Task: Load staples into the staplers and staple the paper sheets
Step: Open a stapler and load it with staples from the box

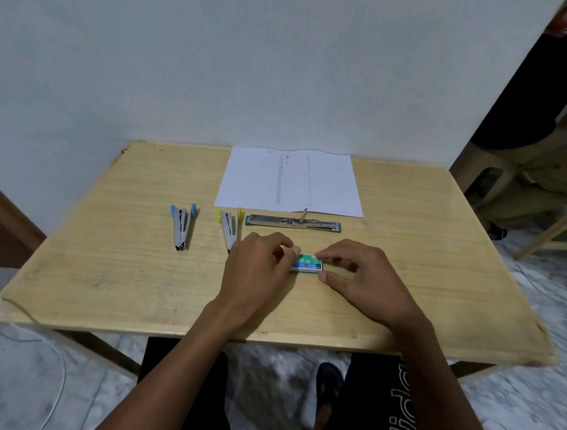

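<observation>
- Head view: both hands are working on the small green staple box (307,263), which is lying on the wooden table (104,269) near its middle.
- The left hand (258,266) is curling its fingers around the box's left end; the right hand (362,270) is pinching the right end between thumb and forefinger, the other fingers half open.
- At 12 o'clock from the box the green stapler (294,223) is lying fully opened, and beyond it the paper sheets (291,181).
- At 10 o'clock the yellow stapler (229,226) and, farther at 9 o'clock, the blue stapler (182,224) are lying opened, 3 staplers in all.
- I judge the step is opening the box; next a staple strip must be pulled out.
</observation>
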